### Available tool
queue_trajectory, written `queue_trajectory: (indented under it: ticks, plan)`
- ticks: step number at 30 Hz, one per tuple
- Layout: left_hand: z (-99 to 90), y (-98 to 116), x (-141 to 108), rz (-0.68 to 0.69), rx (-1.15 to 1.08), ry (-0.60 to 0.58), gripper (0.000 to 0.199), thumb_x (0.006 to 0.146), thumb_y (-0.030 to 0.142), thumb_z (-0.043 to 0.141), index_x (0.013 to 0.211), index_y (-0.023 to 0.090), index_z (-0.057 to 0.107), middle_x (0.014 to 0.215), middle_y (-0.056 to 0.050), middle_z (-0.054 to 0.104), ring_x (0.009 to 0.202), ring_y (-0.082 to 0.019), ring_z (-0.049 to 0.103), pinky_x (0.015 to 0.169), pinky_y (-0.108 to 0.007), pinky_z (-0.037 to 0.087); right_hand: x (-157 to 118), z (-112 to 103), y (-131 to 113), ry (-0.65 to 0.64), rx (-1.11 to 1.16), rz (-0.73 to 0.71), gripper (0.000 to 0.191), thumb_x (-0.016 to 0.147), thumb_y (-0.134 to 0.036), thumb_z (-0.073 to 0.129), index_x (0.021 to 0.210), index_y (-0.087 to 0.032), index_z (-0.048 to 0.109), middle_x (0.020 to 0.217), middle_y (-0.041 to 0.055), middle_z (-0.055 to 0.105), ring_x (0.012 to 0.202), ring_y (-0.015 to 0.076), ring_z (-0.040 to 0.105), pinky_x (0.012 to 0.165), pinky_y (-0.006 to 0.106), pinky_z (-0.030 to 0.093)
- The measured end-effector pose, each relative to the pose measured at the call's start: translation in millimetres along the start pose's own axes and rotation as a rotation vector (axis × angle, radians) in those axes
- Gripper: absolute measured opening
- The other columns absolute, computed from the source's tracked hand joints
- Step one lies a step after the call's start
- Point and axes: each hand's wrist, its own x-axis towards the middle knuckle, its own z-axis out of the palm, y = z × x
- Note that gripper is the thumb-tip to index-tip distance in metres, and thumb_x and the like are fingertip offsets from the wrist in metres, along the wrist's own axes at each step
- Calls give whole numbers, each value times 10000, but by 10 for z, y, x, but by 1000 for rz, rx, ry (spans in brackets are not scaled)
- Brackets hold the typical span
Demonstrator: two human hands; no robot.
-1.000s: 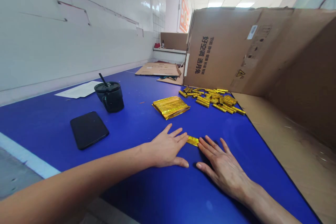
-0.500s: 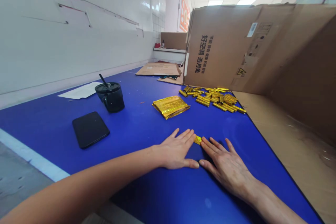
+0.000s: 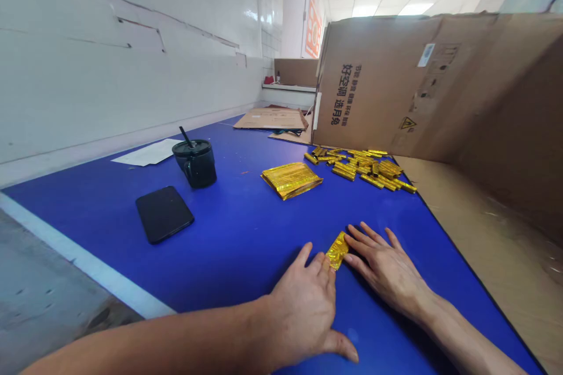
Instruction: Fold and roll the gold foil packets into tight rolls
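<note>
A small piece of shiny gold foil paper (image 3: pixel 338 251) lies on the blue tabletop (image 3: pixel 246 263) between my hands. My left hand (image 3: pixel 308 307) is open, its fingertips touching the foil's near-left end and its thumb stretched out to the right. On the foil's right side rest the fingertips of my right hand (image 3: pixel 387 266), also open, with the fingers spread. Beyond them sits a flat stack of gold foil sheets (image 3: pixel 292 180). Several rolled or folded gold foil pieces (image 3: pixel 363 167) lie heaped at the back right.
A dark lidded mug with a straw (image 3: pixel 196 165) stands at the left, near a black phone-like slab (image 3: pixel 164 214) and white paper (image 3: pixel 147 153). A large cardboard box (image 3: pixel 378 82) rises behind the foil heap. Flat cardboard (image 3: pixel 270 118) lies farther back.
My left hand has drawn back toward me and its thumb has swung outward. More of the gold foil shows between the hands. The right hand stays beside it. The view has shifted slightly.
</note>
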Motion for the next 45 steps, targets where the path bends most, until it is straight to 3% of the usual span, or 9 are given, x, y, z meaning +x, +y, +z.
queue_trajectory:
  ticks: [5, 9, 17, 20, 26, 30, 33, 36, 45]
  plan:
    - [10, 4, 93, -20, 41, 57, 903, 629, 737, 336, 1157, 16, 459, 1122, -202, 518, 1076, -299, 437, 965, -434, 196, -91, -38, -200, 58, 151, -116, 417, 856, -391, 330, 1211, -203, 443, 1272, 65, 429, 1208, 220, 304, 986, 521, 176]
    - [51, -40, 130, 16, 59, 64, 777, 636, 724, 353, 982, 71, 593, 1037, -164, 571, 989, -281, 487, 947, -445, 224, -91, -37, -258, -56, 251, -234, 406, 868, -374, 316, 1228, -218, 422, 1247, 68, 459, 1179, 191, 357, 1003, 489, 167]
    - [47, -119, 175, 47, 54, 79, 733, 663, 706, 347, 966, 88, 597, 884, -109, 617, 838, -245, 534, 933, -466, 220, -4, 36, 8, -44, 107, -6, 436, 859, -434, 290, 1211, -224, 439, 1269, 53, 430, 1202, 242, 310, 954, 557, 204]
    - [63, -290, 174, 31, 60, 114, 615, 736, 638, 339, 958, 126, 597, 900, -84, 623, 872, -243, 533, 949, -481, 169, -27, 2, -51, -14, 10, -2, 434, 847, -444, 314, 1187, -224, 469, 1270, 37, 431, 1214, 263, 280, 951, 574, 186]
    - [28, -737, 184, 11, 80, 48, 452, 821, 491, 353, 1026, 144, 559, 1014, -89, 603, 1070, -257, 448, 958, -491, 133, -64, -23, -198, 14, -36, -93, 451, 824, -459, 354, 1153, -188, 503, 1259, 67, 444, 1212, 277, 281, 949, 590, 171]
    - [-21, -632, 281, -72, 39, 45, 692, 789, 597, 272, 1175, 45, 433, 1232, -193, 420, 1197, -286, 292, 978, -484, 100, -66, 2, -215, -1, -47, -87, 472, 815, -434, 384, 1170, -140, 486, 1239, 107, 460, 1193, 278, 319, 957, 578, 171]
    - [40, -400, 378, 14, -142, 3, 881, 721, 696, 212, 1307, 39, 191, 1358, -189, 189, 1263, -271, 115, 995, -445, 120, -63, 11, -206, -21, -48, -89, 508, 803, -403, 415, 1225, -119, 420, 1253, 113, 440, 1189, 270, 327, 967, 560, 177]
    - [124, -289, 424, 30, -272, -95, 936, 709, 712, 188, 1327, 25, 39, 1378, -190, 84, 1270, -267, 35, 1005, -443, 94, -57, 8, -194, -30, -42, -80, 510, 798, -401, 423, 1242, -153, 399, 1263, 92, 432, 1192, 272, 322, 963, 567, 178]
    - [64, -639, 175, 30, -266, -202, 803, 760, 652, 209, 1338, 117, 55, 1393, -131, 38, 1276, -234, 3, 998, -485, 46, -52, -6, -181, 2, -26, -37, 438, 811, -429, 398, 1157, -180, 497, 1216, 78, 494, 1172, 272, 355, 959, 571, 162]
